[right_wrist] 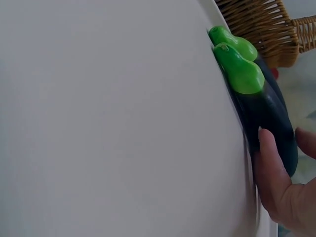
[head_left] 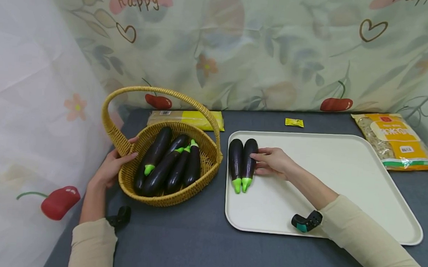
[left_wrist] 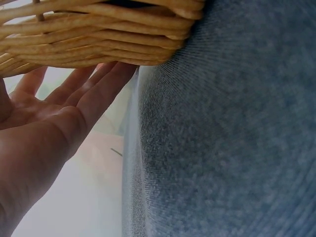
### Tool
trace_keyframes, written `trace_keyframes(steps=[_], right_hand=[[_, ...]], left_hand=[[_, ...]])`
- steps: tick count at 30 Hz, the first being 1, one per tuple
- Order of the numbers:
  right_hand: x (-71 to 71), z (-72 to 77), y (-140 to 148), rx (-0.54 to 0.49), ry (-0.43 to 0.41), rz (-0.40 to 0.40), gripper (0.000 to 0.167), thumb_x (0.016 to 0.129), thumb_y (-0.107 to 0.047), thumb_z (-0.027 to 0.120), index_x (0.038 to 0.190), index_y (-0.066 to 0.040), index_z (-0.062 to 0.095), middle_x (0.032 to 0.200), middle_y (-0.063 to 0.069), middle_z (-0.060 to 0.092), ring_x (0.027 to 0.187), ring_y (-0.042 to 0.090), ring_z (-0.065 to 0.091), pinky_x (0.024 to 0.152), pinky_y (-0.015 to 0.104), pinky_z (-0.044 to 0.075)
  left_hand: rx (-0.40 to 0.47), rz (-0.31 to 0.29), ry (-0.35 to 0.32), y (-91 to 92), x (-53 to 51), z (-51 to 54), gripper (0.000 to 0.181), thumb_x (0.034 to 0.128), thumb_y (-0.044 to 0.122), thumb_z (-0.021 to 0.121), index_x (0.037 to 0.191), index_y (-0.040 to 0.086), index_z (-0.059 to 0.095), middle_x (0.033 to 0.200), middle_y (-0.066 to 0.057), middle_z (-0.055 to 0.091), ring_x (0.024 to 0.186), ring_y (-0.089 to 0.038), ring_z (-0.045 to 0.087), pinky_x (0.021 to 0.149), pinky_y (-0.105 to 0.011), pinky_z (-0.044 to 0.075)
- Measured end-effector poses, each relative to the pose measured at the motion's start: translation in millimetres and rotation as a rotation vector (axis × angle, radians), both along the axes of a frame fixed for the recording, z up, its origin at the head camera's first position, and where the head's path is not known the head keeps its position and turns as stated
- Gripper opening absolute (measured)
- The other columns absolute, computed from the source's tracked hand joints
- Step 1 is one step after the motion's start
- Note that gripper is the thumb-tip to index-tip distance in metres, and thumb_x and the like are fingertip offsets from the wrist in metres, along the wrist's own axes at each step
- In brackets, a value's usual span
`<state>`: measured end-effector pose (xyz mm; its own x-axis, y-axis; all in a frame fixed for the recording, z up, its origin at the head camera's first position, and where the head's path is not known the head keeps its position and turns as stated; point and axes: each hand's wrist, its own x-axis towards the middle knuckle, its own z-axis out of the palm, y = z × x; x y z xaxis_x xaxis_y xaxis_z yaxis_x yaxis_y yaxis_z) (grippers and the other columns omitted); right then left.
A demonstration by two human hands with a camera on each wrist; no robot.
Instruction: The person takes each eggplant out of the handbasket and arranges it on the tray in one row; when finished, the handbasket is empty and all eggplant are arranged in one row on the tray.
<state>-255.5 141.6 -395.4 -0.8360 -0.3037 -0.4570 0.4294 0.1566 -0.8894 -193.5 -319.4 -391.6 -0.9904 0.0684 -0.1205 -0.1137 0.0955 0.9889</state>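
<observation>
Several dark eggplants [head_left: 162,172] with green stems lie in a yellow wicker basket [head_left: 167,200]. At the basket's left side, near the foot of its handle, the left hand [head_left: 111,166] holds the rim, and its fingers reach under the weave in the left wrist view. Two more eggplants lie side by side at the left end of a white tray [head_left: 327,188], stems toward the front. The right hand [head_left: 275,164] has its thumb and fingers around the right-hand eggplant [head_left: 249,161]; the left one [head_left: 236,161] lies close beside it.
Behind the basket lies a yellow and clear packet [head_left: 200,118]. A small yellow sachet [head_left: 294,122] sits behind the tray, and an orange bag of grain [head_left: 399,141] is at the back right. Patterned cloth hangs at the back and left of the grey table [head_left: 193,245].
</observation>
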Motion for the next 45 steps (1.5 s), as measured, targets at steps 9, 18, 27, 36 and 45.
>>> trace_keyframes(steps=[9, 18, 27, 36, 45], right_hand=[[-1.1, 1.3, 0.1, 0.026, -0.005, -0.035, 0.069, 0.095, -0.021, 0.062, 0.147, 0.003, 0.025, 0.101, 0.01, 0.06, 0.077, 0.014, 0.065, 0.072, 0.03, 0.054], [-2.4, 4.3, 3.3, 0.13, 0.065, -0.041, 0.071, 0.094, -0.028, 0.063, 0.147, 0.002, 0.026, 0.106, 0.016, 0.06, 0.08, 0.016, 0.065, 0.074, 0.034, 0.054], [-3.5, 1.0, 3.7, 0.125, 0.09, -0.012, 0.068, 0.094, -0.023, 0.064, 0.146, 0.002, 0.028, 0.113, 0.019, 0.057, 0.08, 0.015, 0.064, 0.071, 0.032, 0.055], [-4.0, -0.2, -1.5, 0.094, 0.095, 0.01, 0.063, 0.095, -0.02, 0.061, 0.145, 0.002, 0.031, 0.117, 0.019, 0.055, 0.082, 0.015, 0.064, 0.072, 0.033, 0.055], [-5.1, 1.3, -0.1, 0.077, 0.078, 0.012, 0.063, 0.096, -0.021, 0.059, 0.146, 0.002, 0.029, 0.11, 0.014, 0.058, 0.083, 0.016, 0.063, 0.072, 0.031, 0.054]], left_hand=[[-0.006, -0.003, 0.003, -0.6, -0.3, -1.4, 0.063, 0.097, 0.017, 0.058, 0.152, 0.013, 0.027, 0.15, -0.018, 0.026, 0.126, -0.021, 0.038, 0.083, -0.022, 0.047], [0.018, 0.008, 0.006, 0.1, 0.4, -1.3, 0.064, 0.0959, 0.018, 0.06, 0.151, 0.014, 0.029, 0.144, -0.017, 0.031, 0.112, -0.013, 0.05, 0.08, -0.024, 0.05], [0.011, 0.012, -0.003, 0.9, 0.8, 0.2, 0.064, 0.0962, 0.017, 0.059, 0.152, 0.014, 0.028, 0.147, -0.015, 0.028, 0.119, -0.017, 0.045, 0.082, -0.023, 0.049], [-0.012, 0.009, -0.009, 0.8, 1.1, -0.3, 0.063, 0.0975, 0.015, 0.057, 0.152, 0.014, 0.026, 0.148, -0.019, 0.026, 0.123, -0.021, 0.042, 0.082, -0.023, 0.048], [0.008, 0.015, 0.003, 1.0, 0.4, -0.5, 0.064, 0.0963, 0.016, 0.059, 0.152, 0.012, 0.028, 0.15, -0.015, 0.026, 0.121, -0.018, 0.042, 0.082, -0.022, 0.048]])
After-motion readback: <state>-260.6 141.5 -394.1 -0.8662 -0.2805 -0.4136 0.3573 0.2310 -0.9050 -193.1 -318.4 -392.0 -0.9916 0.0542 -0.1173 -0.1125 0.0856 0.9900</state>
